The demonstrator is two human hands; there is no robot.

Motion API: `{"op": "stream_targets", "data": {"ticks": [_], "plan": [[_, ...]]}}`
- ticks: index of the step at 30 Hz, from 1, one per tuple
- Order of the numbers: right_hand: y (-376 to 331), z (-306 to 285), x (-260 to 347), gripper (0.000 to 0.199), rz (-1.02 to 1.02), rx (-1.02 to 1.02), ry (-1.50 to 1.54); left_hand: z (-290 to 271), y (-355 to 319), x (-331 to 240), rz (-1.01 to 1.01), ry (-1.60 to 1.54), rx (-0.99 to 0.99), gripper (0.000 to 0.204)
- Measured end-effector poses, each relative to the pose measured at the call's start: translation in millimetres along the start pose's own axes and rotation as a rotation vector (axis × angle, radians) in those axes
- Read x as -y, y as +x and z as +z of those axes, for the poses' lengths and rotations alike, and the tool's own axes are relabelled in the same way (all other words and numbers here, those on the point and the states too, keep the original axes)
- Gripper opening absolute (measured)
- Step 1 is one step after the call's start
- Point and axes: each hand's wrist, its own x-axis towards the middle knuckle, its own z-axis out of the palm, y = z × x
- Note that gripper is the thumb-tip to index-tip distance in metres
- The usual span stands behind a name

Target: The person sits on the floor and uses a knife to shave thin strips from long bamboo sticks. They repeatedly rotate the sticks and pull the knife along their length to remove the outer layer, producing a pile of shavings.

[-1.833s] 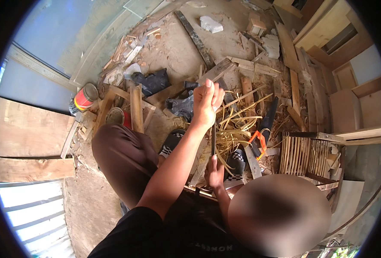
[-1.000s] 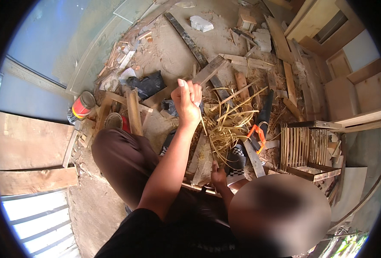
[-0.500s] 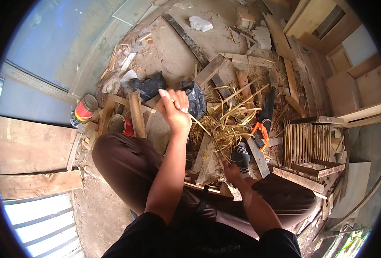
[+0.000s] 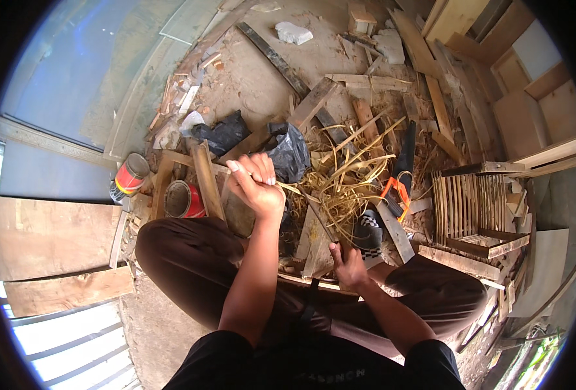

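While left hand [image 4: 256, 185] grips strip [image 4: 292, 188] (thin), right hand [image 4: 348, 263] low.

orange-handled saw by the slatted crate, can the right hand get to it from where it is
Probably yes. The right hand is busy gripping a blade on the wooden block, but the orange-handled saw lies just beyond it past a patterned shoe, only loose strips about.

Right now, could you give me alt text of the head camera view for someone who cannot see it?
A seated person's left hand grips one end of a thin pale cane strip, while the right hand holds a dark blade against it lower down. Around them lie a heap of cane shavings, wood offcuts, two red tins and a slatted wooden crate.
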Motion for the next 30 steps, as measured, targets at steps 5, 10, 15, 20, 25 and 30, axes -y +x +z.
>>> {"op": "stream_targets", "data": {"ticks": [5,10,15,20,25,30], "plan": [[5.3,3.4,-74.5,0.043,0.133,0.161,-0.148,11.1,8.1,0.0,0.021,0.059,-0.140,0.055],[2.9,12.2,-114.6,0.039,-0.128,0.038,-0.586,10.2,11.9,-4.1,0.047,0.119,-0.172,0.058],[-15.2,3.4,-29.7,0.055,0.046,0.051,-0.084,6.1,11.1,-5.1,0.033,0.119,-0.144,0.057],[8.0,-8.9,-58.7,0.071,0.275,0.248,-0.272,-3.9,13.0,-8.5,-0.012,0.146,-0.125,0.059],[0.9,10.4,-20.5,0.039,0.015,0.109,-0.128,9.9,3.6,-9.9,-0.056,0.084,-0.075,0.058],[-0.3,5.3,97.7,0.038,0.105,0.150,0.381,11.0,-13.0,-7.6,-0.097,0.011,0.068,0.056]]}}
